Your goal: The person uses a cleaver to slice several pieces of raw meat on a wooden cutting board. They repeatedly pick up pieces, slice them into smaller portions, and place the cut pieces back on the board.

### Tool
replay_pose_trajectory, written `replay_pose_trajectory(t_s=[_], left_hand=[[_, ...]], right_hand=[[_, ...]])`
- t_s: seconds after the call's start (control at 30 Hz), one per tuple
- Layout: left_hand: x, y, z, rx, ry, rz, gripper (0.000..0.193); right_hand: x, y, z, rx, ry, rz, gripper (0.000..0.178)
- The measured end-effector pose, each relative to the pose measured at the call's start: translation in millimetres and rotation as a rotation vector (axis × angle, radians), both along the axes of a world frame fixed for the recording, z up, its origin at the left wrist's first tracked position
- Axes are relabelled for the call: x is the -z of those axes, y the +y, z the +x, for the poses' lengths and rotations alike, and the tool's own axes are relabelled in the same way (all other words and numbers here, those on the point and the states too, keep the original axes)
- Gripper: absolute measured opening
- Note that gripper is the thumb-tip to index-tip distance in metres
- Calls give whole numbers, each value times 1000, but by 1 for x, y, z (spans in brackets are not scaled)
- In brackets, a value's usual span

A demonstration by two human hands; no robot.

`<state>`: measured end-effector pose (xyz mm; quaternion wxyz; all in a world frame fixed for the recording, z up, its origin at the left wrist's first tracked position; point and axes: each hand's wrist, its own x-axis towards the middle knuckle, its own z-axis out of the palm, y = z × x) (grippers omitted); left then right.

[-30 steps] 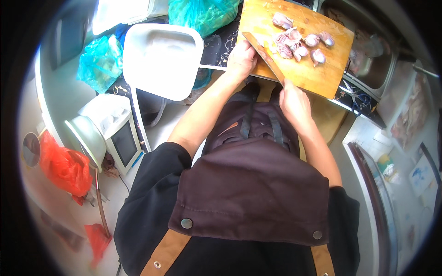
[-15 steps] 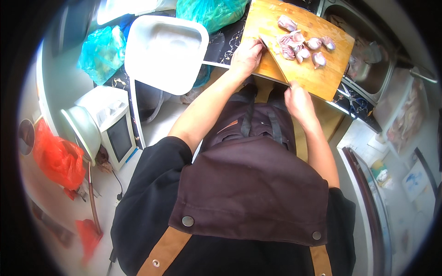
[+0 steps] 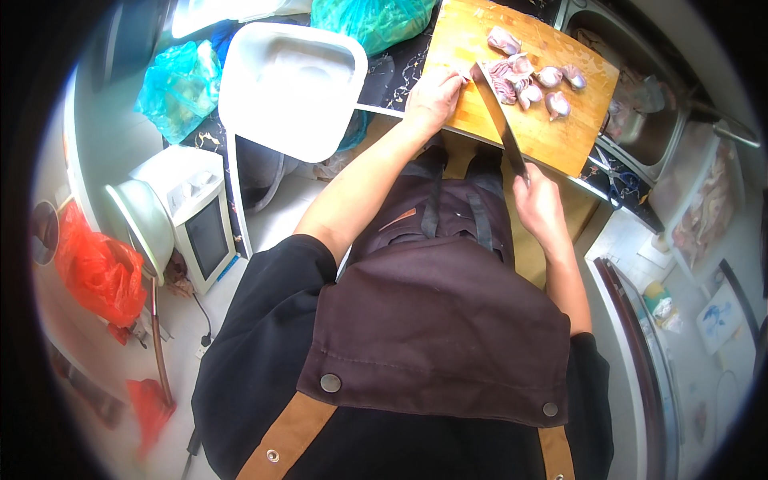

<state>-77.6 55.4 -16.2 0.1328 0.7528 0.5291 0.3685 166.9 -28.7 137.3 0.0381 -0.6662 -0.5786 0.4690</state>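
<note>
My right hand (image 3: 538, 198) is wrapped round the handle of a kitchen knife (image 3: 501, 117). Its broad dark blade slants up and left over the wooden cutting board (image 3: 576, 144), the tip close to my left fingers. At the board's left edge, my left hand (image 3: 434, 96) is closed, its fingertips pinched together; a bit of pink shows there, too small to name. Right of the blade lie several raw meat pieces, pinkish purple and rounded, such as one at the top (image 3: 503, 40) and one lower down (image 3: 558, 105). A cut, ridged piece (image 3: 503, 83) lies beside the blade.
A white basin (image 3: 292, 96) stands left of the board, with teal plastic bags (image 3: 180, 88) around it. On the right are a metal sink (image 3: 640, 132) holding more raw meat, blue-handled scissors (image 3: 614, 180) by its edge, and a clear container of meat (image 3: 704, 204).
My right hand has moved right and slightly down, and the knife's blade has swung into fuller view. My left hand stays at the board's left edge, barely shifted.
</note>
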Motion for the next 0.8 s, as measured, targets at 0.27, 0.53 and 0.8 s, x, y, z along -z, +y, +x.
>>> replay_pose_trajectory(t_s=[0.27,0.53,0.8], left_hand=[[-3,-4,0,-20,25,-50,22],[1,-5,-1,-30,-7,-111,31],[0,-6,2,-80,30,-113,31]], right_hand=[[18,15,-28,-221,-160,131,26],[24,19,-31,-215,-92,228,15],[63,37,-55,-194,-37,344,25]])
